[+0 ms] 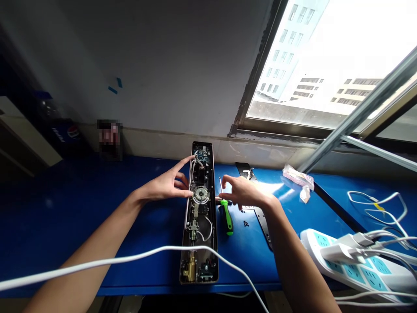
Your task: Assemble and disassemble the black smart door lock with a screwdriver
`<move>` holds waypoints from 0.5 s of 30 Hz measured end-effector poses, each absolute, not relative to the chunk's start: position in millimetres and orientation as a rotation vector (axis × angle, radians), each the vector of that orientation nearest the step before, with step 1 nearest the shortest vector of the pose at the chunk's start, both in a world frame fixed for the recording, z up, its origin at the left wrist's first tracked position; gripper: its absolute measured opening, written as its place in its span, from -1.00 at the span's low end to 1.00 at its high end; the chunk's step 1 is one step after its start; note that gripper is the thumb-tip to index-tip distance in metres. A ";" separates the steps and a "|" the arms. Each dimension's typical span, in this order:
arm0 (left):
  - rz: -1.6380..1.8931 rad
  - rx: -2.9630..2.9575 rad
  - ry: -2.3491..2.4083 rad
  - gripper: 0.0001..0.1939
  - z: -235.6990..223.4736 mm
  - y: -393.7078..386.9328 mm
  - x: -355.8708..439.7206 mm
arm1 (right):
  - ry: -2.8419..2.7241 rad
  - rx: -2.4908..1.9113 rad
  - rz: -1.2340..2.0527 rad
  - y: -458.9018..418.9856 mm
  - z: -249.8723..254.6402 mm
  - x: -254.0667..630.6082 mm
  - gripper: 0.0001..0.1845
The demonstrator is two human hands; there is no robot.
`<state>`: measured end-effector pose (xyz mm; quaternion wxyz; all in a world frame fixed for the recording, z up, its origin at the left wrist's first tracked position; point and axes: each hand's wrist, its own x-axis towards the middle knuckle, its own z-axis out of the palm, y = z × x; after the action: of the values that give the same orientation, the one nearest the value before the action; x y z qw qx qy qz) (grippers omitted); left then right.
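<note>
A long, narrow black lock housing (202, 248) lies with its inside showing on the blue table. It holds a circuit board, a round metal disc, white wires and a brass cylinder. My left hand (169, 184) rests along its left edge, forefinger and thumb spread wide and touching the rim. To the right of the housing is my right hand (243, 190), thumb and forefinger bent in an open curve. Just below those fingers lies a screwdriver (227, 219) with a green and black handle, its thin shaft pointing away from me. A dark object beside its handle is partly hidden.
A long black plate (263, 224) and several small dark screws (246, 223) lie on the blue table (153, 261). A white cable (130, 259) crosses in front of the housing. A power strip (312, 243) with plugs stands right, near a small plastic bag (296, 174).
</note>
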<state>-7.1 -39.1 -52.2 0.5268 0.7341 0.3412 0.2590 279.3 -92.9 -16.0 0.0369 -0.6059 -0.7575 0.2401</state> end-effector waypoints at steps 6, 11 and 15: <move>0.618 1.767 0.857 0.24 -48.2 -40.4 -8.2 | -2.349 -1.612 0.442 -72.9 16.5 256.2 -0.90; 0.715 1.774 0.884 0.04 -52.5 -35.7 -2.4 | -2.286 -1.398 0.287 -42.0 26.5 226.1 -0.80; 1.013 1.669 0.845 -0.12 -64.6 -31.9 9.9 | -2.205 -1.314 0.258 -19.9 24.2 209.4 -0.77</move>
<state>9.9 -31.9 -64.6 0.4858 0.6857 0.3472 0.4162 209.4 -19.9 24.2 0.2773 -0.4894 -0.8212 0.0962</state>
